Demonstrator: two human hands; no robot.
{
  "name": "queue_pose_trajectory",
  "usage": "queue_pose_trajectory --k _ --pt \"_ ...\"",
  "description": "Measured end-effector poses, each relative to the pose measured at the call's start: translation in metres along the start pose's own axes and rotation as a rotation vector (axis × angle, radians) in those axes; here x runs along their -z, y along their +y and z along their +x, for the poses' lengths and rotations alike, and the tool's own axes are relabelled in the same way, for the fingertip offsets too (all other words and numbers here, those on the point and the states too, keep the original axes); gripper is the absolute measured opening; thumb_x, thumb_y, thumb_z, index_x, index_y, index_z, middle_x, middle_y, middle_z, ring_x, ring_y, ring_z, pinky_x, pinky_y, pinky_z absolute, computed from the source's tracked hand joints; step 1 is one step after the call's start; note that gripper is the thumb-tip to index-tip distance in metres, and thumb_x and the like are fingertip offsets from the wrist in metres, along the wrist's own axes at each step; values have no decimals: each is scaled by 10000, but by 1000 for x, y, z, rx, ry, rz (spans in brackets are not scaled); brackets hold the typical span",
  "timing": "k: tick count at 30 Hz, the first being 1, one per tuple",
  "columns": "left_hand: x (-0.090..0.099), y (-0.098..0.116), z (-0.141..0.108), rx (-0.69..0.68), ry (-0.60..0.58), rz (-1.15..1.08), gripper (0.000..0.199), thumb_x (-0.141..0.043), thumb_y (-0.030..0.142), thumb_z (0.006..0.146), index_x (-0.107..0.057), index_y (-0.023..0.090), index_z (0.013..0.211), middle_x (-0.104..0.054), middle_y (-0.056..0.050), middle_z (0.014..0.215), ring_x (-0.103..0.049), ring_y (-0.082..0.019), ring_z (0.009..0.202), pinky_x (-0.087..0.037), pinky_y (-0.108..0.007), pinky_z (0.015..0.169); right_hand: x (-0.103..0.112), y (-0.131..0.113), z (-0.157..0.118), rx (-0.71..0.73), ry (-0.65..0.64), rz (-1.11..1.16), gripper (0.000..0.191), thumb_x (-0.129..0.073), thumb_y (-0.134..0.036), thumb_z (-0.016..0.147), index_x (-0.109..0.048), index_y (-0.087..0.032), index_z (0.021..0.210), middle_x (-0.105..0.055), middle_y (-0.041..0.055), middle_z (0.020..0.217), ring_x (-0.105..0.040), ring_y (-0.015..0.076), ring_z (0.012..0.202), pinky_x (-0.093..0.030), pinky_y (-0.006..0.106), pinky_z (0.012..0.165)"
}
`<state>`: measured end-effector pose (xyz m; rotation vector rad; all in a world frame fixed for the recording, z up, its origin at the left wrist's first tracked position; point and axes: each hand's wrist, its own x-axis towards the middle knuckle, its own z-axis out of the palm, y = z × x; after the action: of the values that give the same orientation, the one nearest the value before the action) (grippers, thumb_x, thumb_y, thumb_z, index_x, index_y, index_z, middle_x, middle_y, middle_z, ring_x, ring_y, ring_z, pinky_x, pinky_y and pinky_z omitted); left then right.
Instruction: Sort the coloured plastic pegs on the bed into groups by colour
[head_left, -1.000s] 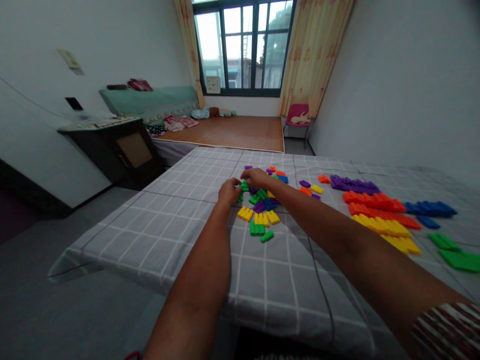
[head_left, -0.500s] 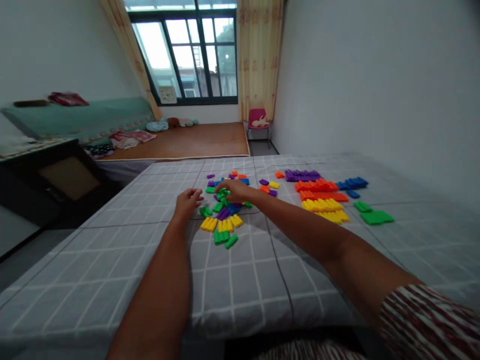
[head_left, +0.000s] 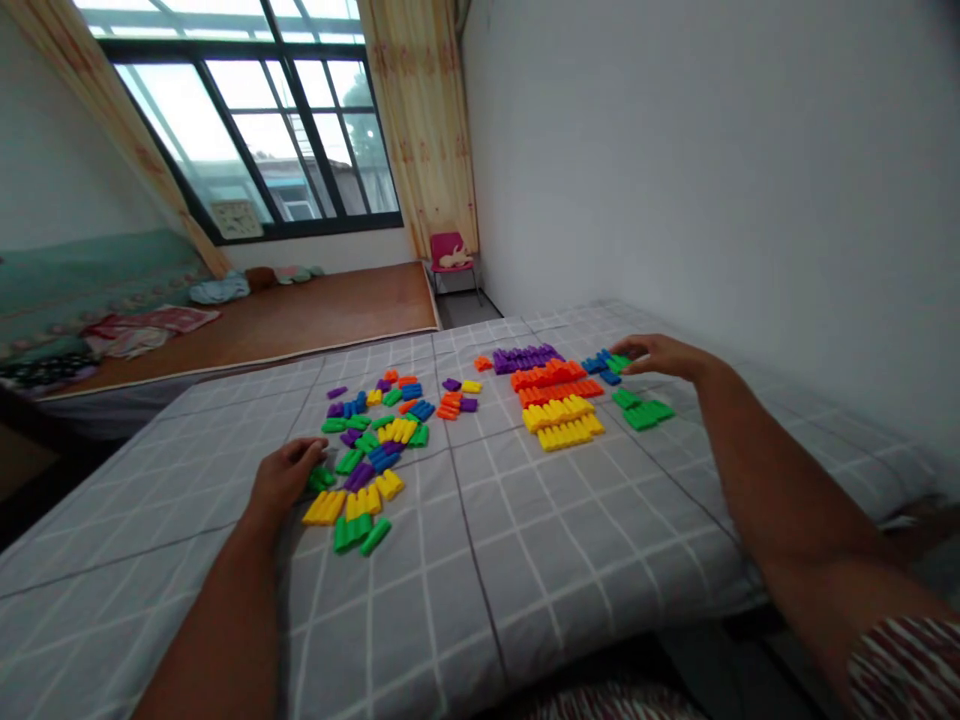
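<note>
My right hand [head_left: 664, 355] is stretched out to the far right, its fingers closed on a green plastic building block [head_left: 619, 364]. The block is just beside a group of blue blocks [head_left: 596, 362] and above a flat green group [head_left: 649, 413]. Resting on the sheet at the left, my left hand [head_left: 285, 472] has loosely bent fingers and seems to hold nothing. Its fingertips are next to a dark green block [head_left: 321, 479], at the edge of a mixed pile with yellow blocks [head_left: 364, 499], purple blocks [head_left: 358, 476] and green blocks [head_left: 352, 532].
Sorted rows lie right of the pile: purple [head_left: 527, 358], orange [head_left: 551, 382] and yellow [head_left: 562, 424]. They are on a grey checked bedsheet [head_left: 517, 560]. Beyond are a second bed [head_left: 337, 310], a pink chair [head_left: 448, 245] and a white wall [head_left: 675, 180].
My right hand has moved from the mixed pile to the far right with a green block. My left hand stays at the pile's left edge. The head view has turned right.
</note>
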<state>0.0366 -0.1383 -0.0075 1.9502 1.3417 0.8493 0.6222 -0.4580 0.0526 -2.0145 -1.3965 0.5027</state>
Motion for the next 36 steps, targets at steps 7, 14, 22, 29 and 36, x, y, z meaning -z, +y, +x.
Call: queue_pose_trajectory --k 7,14,22,29,36 --pt "2 -1 3 4 3 134 393 -602 524 663 -720 217 879 -761 -51 831 -707 -266 833 -572 -329 673 3 59 -21 -127 -119 -42 586 -724 -483 554 -733 -221 1078 -708 90 1148 -639 296 1072 -500 406 935" --pt "2 -9 8 -9 -5 186 404 -586 541 678 -720 225 889 -762 -53 869 -701 -267 863 -569 -330 706 5 67 -24 -107 -188 -38 573 -732 -500 571 -742 -243 1083 -704 92 1165 -632 319 1093 -485 434 960" --pt "3 -16 10 -35 -31 216 442 -554 549 716 -713 211 953 -761 -63 923 -694 -270 919 -552 -347 793 1 53 -25 -226 -50 -85 677 -583 -729 696 -716 -218 1121 -688 114 1183 -631 306 1057 -514 402 870" --pt "3 -8 7 -39 -10 226 453 -533 541 706 -709 204 952 -761 -68 866 -707 -253 848 -556 -298 709 -19 39 -33 80 -13 -346 608 -547 -685 760 -708 -216 1112 -681 107 1185 -583 309 1135 -409 429 1010" --pt "2 -2 3 -70 2 228 418 -543 526 701 -713 217 923 -759 -60 842 -703 -259 829 -557 -313 700 -44 50 -71 124 142 -517 751 -682 -646 660 -616 -243 1290 -595 140 1318 -508 341 1233 -353 476 1042"
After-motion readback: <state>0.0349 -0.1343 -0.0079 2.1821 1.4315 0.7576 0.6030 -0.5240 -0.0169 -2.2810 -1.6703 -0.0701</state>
